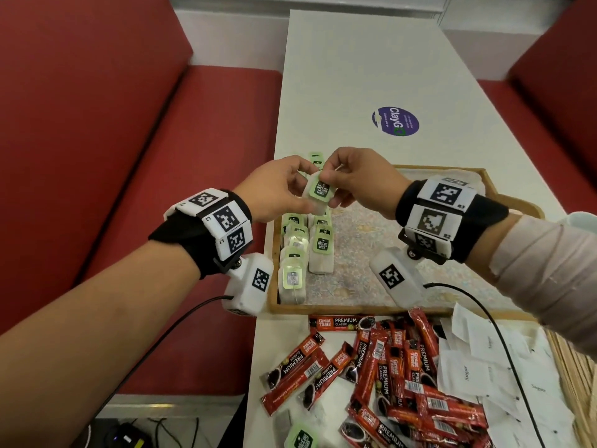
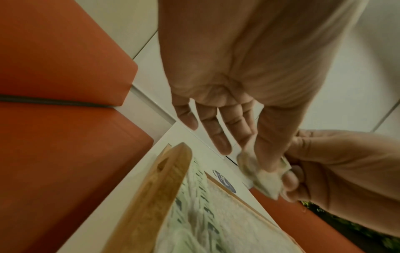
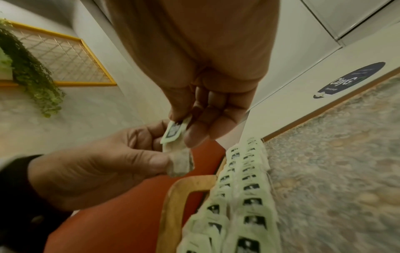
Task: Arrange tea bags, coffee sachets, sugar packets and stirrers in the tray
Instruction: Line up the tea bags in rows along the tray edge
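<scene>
Held in the air above the left end of the tray [image 1: 517,205]: one tea bag [image 1: 318,197], pinched from both sides. Left hand [image 1: 274,189] clamped on its lower paper pouch between thumb and forefinger, other fingers spread loose. Right hand [image 1: 355,182] pinching the green tag at the top, remaining fingers curled beneath. Seems to be straightening tag and string before laying it down.

Directly below, inside the tray: two neat overlapping rows of tea bags [image 1: 307,250] along the left wall, tags facing up. Rest of the patterned tray floor bare.

Nearer the body, on the white counter [image 1: 355,76] outside the tray: a loose heap of red coffee sachets [image 1: 387,367], none sorted. To their right, white sugar packets [image 1: 484,360] scattered in a pile. At the far right edge, a bundle of wooden stirrers [image 1: 575,367], only partly in view. One more tea bag [image 1: 302,436] lying loose at the bottom edge, beside the sachets.

Judged progress: early. Tea bags nearly finished, at least one stray left; coffee, sugar and stirrers not yet begun.
</scene>
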Action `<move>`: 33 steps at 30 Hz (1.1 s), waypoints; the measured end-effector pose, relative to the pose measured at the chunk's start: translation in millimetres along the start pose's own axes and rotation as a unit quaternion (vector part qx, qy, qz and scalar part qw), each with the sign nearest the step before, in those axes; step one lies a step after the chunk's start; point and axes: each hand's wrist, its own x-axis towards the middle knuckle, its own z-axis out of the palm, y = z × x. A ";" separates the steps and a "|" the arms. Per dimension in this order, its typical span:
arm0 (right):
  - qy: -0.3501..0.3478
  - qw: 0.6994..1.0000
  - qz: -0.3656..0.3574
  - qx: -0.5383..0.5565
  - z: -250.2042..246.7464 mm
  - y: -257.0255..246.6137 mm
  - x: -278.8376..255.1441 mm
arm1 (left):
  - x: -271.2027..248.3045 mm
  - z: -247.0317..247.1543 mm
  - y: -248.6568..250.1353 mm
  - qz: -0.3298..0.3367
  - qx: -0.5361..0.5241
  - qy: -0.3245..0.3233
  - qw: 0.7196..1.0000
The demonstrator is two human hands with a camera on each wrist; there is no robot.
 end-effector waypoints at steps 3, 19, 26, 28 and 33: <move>-0.039 0.999 0.027 -0.006 -0.3 6.9 -3.8 | 1.2 -2.1 -4.7 -0.006 0.064 -0.006 0.998; -0.248 0.939 0.117 -0.208 29.0 35.5 -10.0 | 6.7 -5.0 -29.3 -0.002 0.093 -0.001 0.996; -0.182 0.933 0.054 -0.305 30.5 36.0 -10.1 | 8.1 -5.2 -29.8 -0.003 0.098 -0.003 0.995; -0.142 0.932 0.011 -0.332 30.9 32.8 -12.2 | 8.3 -4.8 -29.5 0.000 0.099 0.000 0.995; -0.215 0.909 0.007 -0.357 39.1 31.4 -20.3 | 3.9 -2.4 -25.7 0.007 0.097 0.017 0.995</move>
